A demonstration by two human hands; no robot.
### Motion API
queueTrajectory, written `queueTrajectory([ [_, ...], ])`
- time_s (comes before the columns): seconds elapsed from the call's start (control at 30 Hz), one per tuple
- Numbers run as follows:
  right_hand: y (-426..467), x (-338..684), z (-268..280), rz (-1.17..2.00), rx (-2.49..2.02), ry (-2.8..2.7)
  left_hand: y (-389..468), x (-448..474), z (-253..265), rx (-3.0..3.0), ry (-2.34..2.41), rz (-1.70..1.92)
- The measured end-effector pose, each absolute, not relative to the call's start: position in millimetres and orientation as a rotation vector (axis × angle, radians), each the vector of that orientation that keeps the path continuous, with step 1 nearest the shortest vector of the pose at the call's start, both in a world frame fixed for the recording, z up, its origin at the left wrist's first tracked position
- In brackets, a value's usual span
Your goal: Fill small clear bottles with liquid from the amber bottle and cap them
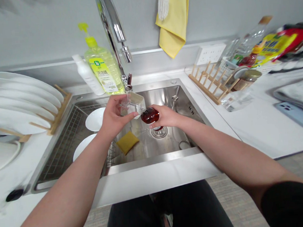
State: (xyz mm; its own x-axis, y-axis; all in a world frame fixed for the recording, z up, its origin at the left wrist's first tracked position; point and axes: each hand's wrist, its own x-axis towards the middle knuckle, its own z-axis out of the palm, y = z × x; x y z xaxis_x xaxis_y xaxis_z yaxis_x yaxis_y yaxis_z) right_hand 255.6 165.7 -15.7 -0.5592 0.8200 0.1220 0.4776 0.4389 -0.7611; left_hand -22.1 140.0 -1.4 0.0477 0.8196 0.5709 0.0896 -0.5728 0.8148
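Note:
Over the sink, my left hand is closed around a clear, square-sided container, tilted on its side. My right hand grips a small bottle of dark red liquid. The bottle's dark top end is tipped toward the container and is at or very near its edge; whether they touch I cannot tell. Below the hands, a yellow sponge lies on the sink bottom, left of the drain. Two white bowls sit on the wire rack at the sink's left side.
The chrome faucet rises behind my hands, beside a dish soap bottle and a white bottle. White plates stand in a rack at left. On the right are a wooden rack, jars, bottles and a phone.

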Motion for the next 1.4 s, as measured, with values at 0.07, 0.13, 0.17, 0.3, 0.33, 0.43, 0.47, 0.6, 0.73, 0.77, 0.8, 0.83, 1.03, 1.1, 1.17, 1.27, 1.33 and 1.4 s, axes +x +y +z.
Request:
queueTrajectory([
  [0.07, 165.7, 255.5, -15.4, 0.956, -1.082, -2.213, 139.7, -21.3, -0.9, 1.741, 0.928, 1.587],
  [0.13, 165.6, 255.3, -15.3, 0.976, -1.062, -2.209, 139.3, -20.8, -0.6, 1.747, 0.934, 1.597],
  [0.17, 165.6, 255.3, -15.3, 0.986, -1.049, -2.204, 139.1, -20.7, -0.5, 1.75, 0.935, 1.602],
  [0.3, 165.5, 255.2, -15.6, 1.005, -1.015, -2.189, 138.4, -21.1, -1.3, 1.765, 0.939, 1.613],
  [0.33, 165.3, 255.3, -15.5, 1.012, -1.011, -2.186, 138.2, -21.3, -1.5, 1.769, 0.941, 1.613],
  [0.43, 164.3, 255.3, -14.5, 1.041, -1.007, -2.183, 137.2, -21.8, -2.0, 1.786, 0.937, 1.605],
  [0.47, 163.8, 255.2, -14.1, 1.051, -1.006, -2.18, 136.9, -22.0, -2.0, 1.793, 0.935, 1.601],
  [0.6, 162.8, 255.1, -12.6, 1.067, -1.002, -2.173, 135.6, -22.8, -1.9, 1.815, 0.92, 1.603],
  [0.73, 162.9, 255.0, -12.6, 1.049, -0.991, -2.189, 134.4, -22.9, -0.5, 1.83, 0.919, 1.601],
  [0.77, 163.0, 254.9, -13.0, 1.044, -0.987, -2.193, 134.1, -22.7, 0.1, 1.832, 0.929, 1.601],
  [0.8, 163.1, 254.8, -13.4, 1.039, -0.983, -2.195, 133.8, -22.5, 0.8, 1.831, 0.936, 1.606],
  [0.83, 163.1, 254.6, -14.0, 1.038, -0.981, -2.194, 133.5, -22.2, 1.4, 1.83, 0.936, 1.613],
  [1.03, 162.9, 253.2, -16.8, 1.076, -0.967, -2.169, 131.6, -22.7, 4.5, 1.846, 0.909, 1.63],
  [1.1, 162.7, 252.9, -17.1, 1.085, -0.96, -2.164, 131.2, -23.2, 5.8, 1.852, 0.92, 1.629],
  [1.17, 162.5, 252.8, -17.1, 1.08, -0.961, -2.161, 130.9, -23.4, 7.6, 1.852, 0.929, 1.625],
  [1.27, 162.0, 252.8, -17.2, 1.063, -0.965, -2.165, 130.8, -23.1, 10.8, 1.846, 0.928, 1.625],
  [1.33, 161.7, 252.7, -17.3, 1.061, -0.961, -2.158, 130.5, -22.5, 13.7, 1.843, 0.928, 1.626],
  [1.4, 161.2, 252.5, -17.0, 1.06, -0.955, -2.145, 129.6, -21.7, 17.6, 1.839, 0.946, 1.611],
])
